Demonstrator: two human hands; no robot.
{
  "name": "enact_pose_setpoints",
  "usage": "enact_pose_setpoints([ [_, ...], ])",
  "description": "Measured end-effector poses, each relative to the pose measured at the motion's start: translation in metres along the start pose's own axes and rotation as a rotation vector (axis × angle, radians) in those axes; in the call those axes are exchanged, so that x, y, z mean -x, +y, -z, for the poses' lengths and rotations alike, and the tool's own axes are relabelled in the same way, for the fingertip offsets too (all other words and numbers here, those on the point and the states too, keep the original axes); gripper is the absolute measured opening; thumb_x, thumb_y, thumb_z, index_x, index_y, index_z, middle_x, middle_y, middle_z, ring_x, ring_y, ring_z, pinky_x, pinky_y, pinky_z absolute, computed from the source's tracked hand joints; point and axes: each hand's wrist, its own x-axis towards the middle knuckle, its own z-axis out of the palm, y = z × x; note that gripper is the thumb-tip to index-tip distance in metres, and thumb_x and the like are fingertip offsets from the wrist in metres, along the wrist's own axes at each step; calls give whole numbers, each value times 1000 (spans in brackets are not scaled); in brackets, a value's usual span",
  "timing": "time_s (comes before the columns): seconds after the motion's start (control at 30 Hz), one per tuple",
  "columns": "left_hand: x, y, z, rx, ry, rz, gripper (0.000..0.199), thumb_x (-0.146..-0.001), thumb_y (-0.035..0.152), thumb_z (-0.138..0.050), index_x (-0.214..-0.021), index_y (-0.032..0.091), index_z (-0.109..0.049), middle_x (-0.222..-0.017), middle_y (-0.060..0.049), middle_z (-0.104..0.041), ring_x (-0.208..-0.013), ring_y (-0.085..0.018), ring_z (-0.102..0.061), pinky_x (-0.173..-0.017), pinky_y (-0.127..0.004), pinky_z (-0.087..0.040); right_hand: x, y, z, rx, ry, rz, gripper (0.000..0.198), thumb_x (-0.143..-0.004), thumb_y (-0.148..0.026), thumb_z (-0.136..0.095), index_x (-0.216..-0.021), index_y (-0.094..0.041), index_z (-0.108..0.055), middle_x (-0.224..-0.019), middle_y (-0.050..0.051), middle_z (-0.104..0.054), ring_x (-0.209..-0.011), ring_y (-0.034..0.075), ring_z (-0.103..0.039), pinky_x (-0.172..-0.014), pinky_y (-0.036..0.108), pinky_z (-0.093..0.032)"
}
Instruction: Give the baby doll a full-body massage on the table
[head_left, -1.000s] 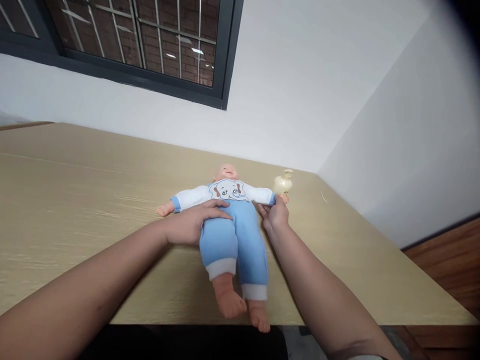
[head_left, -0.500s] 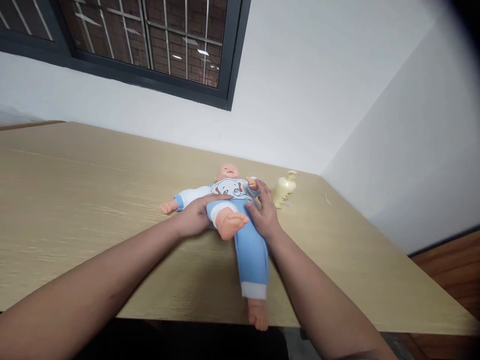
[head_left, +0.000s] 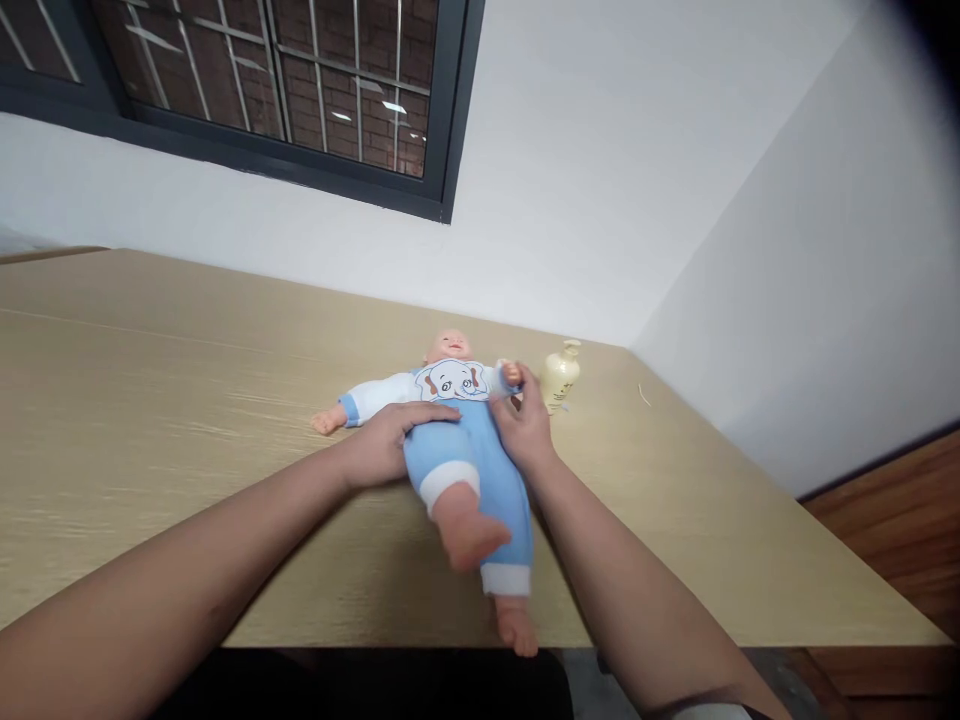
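A baby doll (head_left: 480, 440) in a blue and white outfit with an elephant face on its chest lies on its back, head away from me, feet at the table's near edge. My left hand (head_left: 382, 443) grips the doll's left-side hip, thumb across its belly and the other fingers hidden beneath. On the opposite side, my right hand (head_left: 527, 425) holds the doll's waist, with fingers up against its bent arm. One doll leg is slightly raised and blurred; the other stretches out straight, its foot past the edge.
A pale yellow pump bottle (head_left: 561, 375) stands just beyond my right hand. Farther right, a thin pale strip (head_left: 644, 395) lies on the wooden table (head_left: 187, 360). White walls and a barred window (head_left: 345, 90) rise behind.
The doll's raised leg has swung down toward me, and its knee now lies lower. My right fingers have curled in closer around the doll's side and arm. The view has shifted slightly.
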Motion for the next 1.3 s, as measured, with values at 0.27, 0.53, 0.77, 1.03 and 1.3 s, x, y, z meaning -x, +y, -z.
enact_pose_setpoints([
  [0.27,4,2,11,-141,-230,-35,73,-68,18,-80,-137,34,-61,-159,-6,-39,-141,-35,-43,-116,-47,-37,-20,44,0,-624,341,-727,31,-93,-39,-40,-118,-23,-49,-112,9,-68,-94,22,-73,-82,47,-63],
  [0.53,1,4,8,-18,-93,17,57,-82,22,-70,-137,29,-61,-147,-7,-55,-136,-30,-51,-117,-49,-35,-16,36,3,-569,337,-612,38,-91,-41,-48,-126,-24,-47,-126,9,-64,-105,22,-69,-85,44,-62],
  [0.77,-3,1,-6,408,107,182,40,-81,35,-74,-115,14,-75,-118,-13,-73,-112,-33,-67,-101,-49,-52,6,-13,2,4,-126,104,69,-89,-42,-61,-152,-26,-37,-159,12,-37,-150,30,-29,-118,54,-33],
  [1.03,-3,0,-10,418,73,150,36,-82,30,-73,-116,18,-75,-120,-11,-73,-112,-31,-67,-102,-47,-51,6,-14,1,298,-369,153,62,-91,-50,-58,-149,-33,-45,-167,6,-17,-154,36,-16,-120,63,-20],
  [1.3,1,-1,6,-67,-147,-10,50,-80,22,-72,-129,29,-67,-151,-8,-50,-138,-30,-48,-117,-49,-34,-1,-4,3,87,9,-51,66,-91,-45,-57,-149,-21,-37,-147,14,-50,-138,27,-48,-114,48,-41],
])
